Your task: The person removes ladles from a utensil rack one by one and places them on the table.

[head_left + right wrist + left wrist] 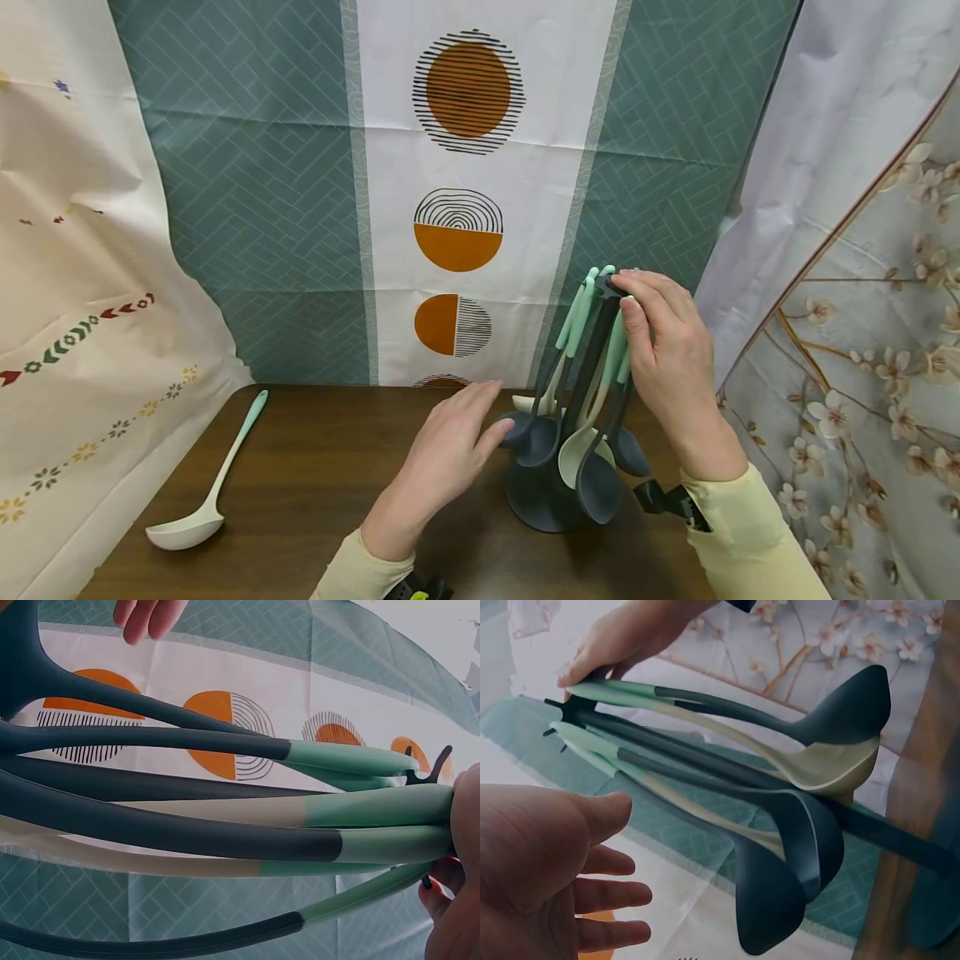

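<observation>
A dark utensil stand with a round base stands on the table. Several ladles and spoons hang from its top, dark or cream with mint-green handles, among them a dark ladle and a cream spoon. My right hand grips the stand's top, among the handle ends; in the right wrist view its fingers curl there, partly out of frame. My left hand, fingers extended, is left of the hanging utensils. The left wrist view shows this left hand holding nothing, apart from the handles.
A cream ladle with a mint-green handle lies on the left of the brown wooden table. A patterned cloth hangs behind the table. Floral cloth borders the right side, and cream cloth the left.
</observation>
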Demonstrator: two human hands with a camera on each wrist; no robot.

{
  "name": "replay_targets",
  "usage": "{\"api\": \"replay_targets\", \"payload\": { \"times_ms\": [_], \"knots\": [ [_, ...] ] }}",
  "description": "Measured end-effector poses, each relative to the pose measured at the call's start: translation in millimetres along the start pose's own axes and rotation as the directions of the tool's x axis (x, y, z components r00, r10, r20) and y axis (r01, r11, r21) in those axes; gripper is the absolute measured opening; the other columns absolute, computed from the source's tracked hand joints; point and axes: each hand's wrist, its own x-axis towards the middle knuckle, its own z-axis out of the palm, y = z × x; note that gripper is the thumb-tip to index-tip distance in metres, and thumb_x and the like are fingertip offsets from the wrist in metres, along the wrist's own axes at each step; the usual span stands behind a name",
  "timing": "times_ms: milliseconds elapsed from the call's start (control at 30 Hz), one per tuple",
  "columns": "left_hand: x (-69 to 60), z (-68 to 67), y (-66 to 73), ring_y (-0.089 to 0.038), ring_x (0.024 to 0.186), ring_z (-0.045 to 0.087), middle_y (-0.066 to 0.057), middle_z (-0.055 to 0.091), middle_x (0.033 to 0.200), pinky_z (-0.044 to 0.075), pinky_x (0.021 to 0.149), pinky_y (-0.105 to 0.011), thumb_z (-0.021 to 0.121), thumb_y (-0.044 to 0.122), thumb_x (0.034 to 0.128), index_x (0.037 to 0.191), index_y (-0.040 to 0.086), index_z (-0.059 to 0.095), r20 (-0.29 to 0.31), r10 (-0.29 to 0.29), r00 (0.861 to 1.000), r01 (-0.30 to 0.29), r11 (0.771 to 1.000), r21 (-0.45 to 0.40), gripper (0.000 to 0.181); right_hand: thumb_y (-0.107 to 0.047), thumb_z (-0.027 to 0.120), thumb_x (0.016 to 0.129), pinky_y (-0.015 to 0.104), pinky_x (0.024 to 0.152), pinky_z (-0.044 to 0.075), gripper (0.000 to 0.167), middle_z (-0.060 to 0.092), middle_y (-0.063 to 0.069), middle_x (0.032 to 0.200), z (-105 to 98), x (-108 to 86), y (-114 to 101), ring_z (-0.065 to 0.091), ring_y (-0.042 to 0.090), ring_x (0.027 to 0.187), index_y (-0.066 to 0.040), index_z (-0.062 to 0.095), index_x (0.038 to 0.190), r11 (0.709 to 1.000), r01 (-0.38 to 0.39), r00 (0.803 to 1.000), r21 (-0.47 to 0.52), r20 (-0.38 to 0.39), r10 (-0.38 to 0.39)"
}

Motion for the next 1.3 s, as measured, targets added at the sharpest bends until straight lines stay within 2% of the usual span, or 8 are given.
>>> {"api": "replay_targets", "payload": {
  "times_ms": [400, 667, 900, 1100, 1300],
  "knots": [
    [11.3, 16.8, 4.6, -0.037, 0.14, 0.061, -0.016, 0.066, 0.15, 0.046, 0.118, -0.056, 0.073, 0.025, 0.109, 0.151, 0.001, 0.063, -0.063, -0.003, 0.998, -0.001, 0.998, -0.069, 0.049, -0.031, 0.055, 0.118, 0.046, 0.12, 0.044, 0.039, 0.069, 0.017, 0.143, 2.5, 2.4, -1.1, 0.06, 0.037, 0.139, -0.005, 0.074, 0.14, 1.0, 0.006, 1.0, -0.026, 0.016, -0.005],
    [21.2, 26.4, 12.1, -0.033, 0.136, 0.064, -0.011, 0.067, 0.15, 0.049, 0.116, -0.054, 0.072, 0.026, 0.1101, 0.151, 0.006, 0.065, -0.064, -0.056, 0.996, 0.048, 0.991, -0.123, 0.046, -0.017, 0.06, 0.115, 0.046, 0.118, 0.044, 0.031, 0.07, 0.014, 0.142, 2.7, 2.4, -4.1, 0.061, 0.037, 0.137, -0.006, 0.075, 0.14, 1.0, 0.003, 1.0, -0.006, 0.002, -0.003],
    [26.9, 36.9, 14.9, -0.033, 0.136, 0.065, -0.011, 0.068, 0.149, 0.049, 0.115, -0.055, 0.069, 0.027, 0.1116, 0.15, 0.009, 0.067, -0.042, -0.089, 0.995, 0.081, 0.985, -0.155, 0.042, -0.015, 0.06, 0.114, 0.044, 0.119, 0.043, 0.03, 0.07, 0.012, 0.143, 2.0, 1.4, -3.9, 0.061, 0.034, 0.138, -0.007, 0.075, 0.139, 1.0, -0.001, 1.0, -0.011, -0.006, 0.001],
    [29.7, 40.7, 13.5, -0.032, 0.129, 0.068, -0.011, 0.072, 0.142, 0.05, 0.113, -0.054, 0.069, 0.024, 0.1116, 0.147, 0.008, 0.069, -0.043, -0.078, 0.996, 0.07, 0.986, -0.153, 0.039, -0.017, 0.059, 0.115, 0.045, 0.119, 0.043, 0.03, 0.07, 0.013, 0.142, 2.4, 1.0, -1.7, 0.061, 0.035, 0.138, -0.007, 0.075, 0.139, 1.0, -0.004, 1.0, -0.01, -0.011, 0.004],
    [29.2, 44.8, 10.8, -0.031, 0.129, 0.069, -0.011, 0.073, 0.141, 0.05, 0.114, -0.053, 0.067, 0.024, 0.1127, 0.15, 0.007, 0.066, 0.004, -0.07, 0.998, 0.07, 0.984, -0.162, 0.042, -0.016, 0.06, 0.115, 0.045, 0.119, 0.044, 0.031, 0.07, 0.013, 0.142, 1.8, -0.4, -1.7, 0.061, 0.035, 0.137, -0.007, 0.075, 0.139, 1.0, -0.016, 1.0, -0.019, -0.003, 0.016]
  ]
}}
